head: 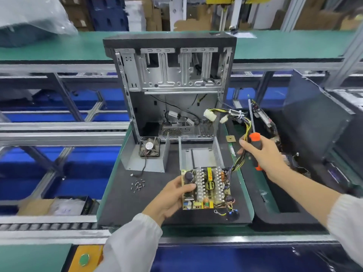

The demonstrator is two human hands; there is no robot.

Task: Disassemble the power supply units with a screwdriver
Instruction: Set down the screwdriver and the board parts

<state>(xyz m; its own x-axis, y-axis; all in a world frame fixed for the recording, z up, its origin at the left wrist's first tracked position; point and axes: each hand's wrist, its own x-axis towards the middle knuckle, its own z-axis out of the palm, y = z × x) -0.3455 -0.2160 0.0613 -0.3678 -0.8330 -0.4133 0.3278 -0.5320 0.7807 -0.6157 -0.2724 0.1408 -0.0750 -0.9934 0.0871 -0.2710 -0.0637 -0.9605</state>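
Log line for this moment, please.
left hand: grips circuit board | right hand: holds screwdriver and cable bundle | screws: loose on mat | fan cover: off

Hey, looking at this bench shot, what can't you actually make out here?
- Underside of the circuit board: head view, faces away; the left hand covers its left edge.
- Screwdriver handle middle: wrapped by the right hand; its tip is too small to tell the type.
- Loose screws: too small to count.
- Fan label: too small and blurred to read.
- Cable bundle far end: runs behind the right hand.
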